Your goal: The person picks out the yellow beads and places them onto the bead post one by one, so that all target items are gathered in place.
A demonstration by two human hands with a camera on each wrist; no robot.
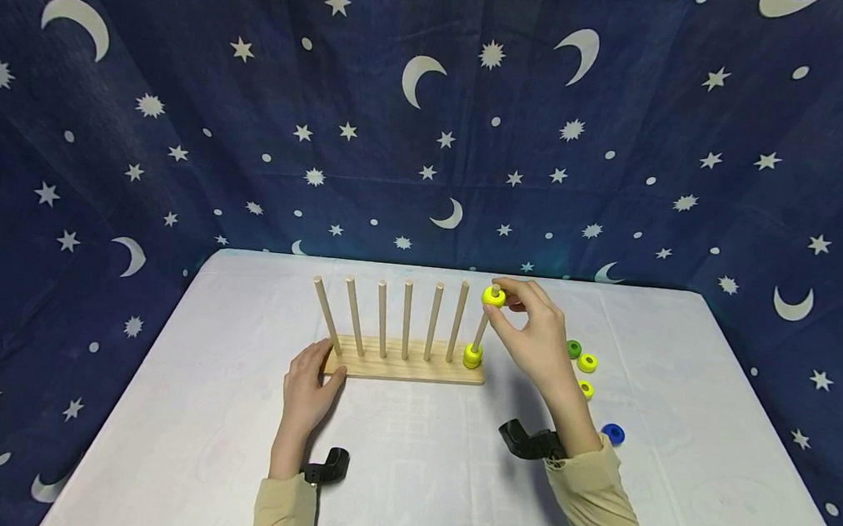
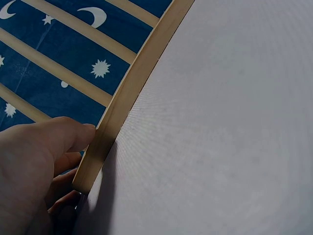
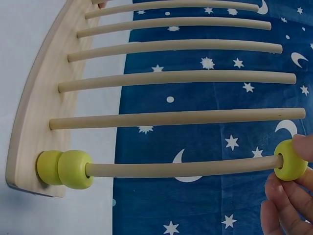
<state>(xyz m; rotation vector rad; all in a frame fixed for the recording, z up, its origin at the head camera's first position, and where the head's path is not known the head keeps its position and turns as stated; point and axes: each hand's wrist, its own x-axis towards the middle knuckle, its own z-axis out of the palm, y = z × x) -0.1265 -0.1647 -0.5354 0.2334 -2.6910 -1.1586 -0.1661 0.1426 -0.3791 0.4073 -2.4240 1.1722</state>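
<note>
A wooden base (image 1: 405,368) with several upright pegs stands on the table. My left hand (image 1: 309,387) grips its left end, thumb on the front edge and fingers behind; the left wrist view shows the thumb (image 2: 73,133) against the wood. At the rightmost peg (image 3: 186,170), my right hand (image 1: 536,331) pinches a yellow ring (image 1: 493,297) between thumb and fingers. That ring sits around the peg's top end, whose tip pokes through it. Two more yellow rings (image 3: 76,169) are stacked at the foot of the same peg. The other pegs carry no rings.
To the right of the base lie a green ring (image 1: 574,349), a yellow ring (image 1: 588,363), another yellow ring (image 1: 587,390) partly behind the right forearm, and a blue ring (image 1: 613,433). A dark starry cloth (image 1: 429,172) hangs behind the white table (image 1: 175,409).
</note>
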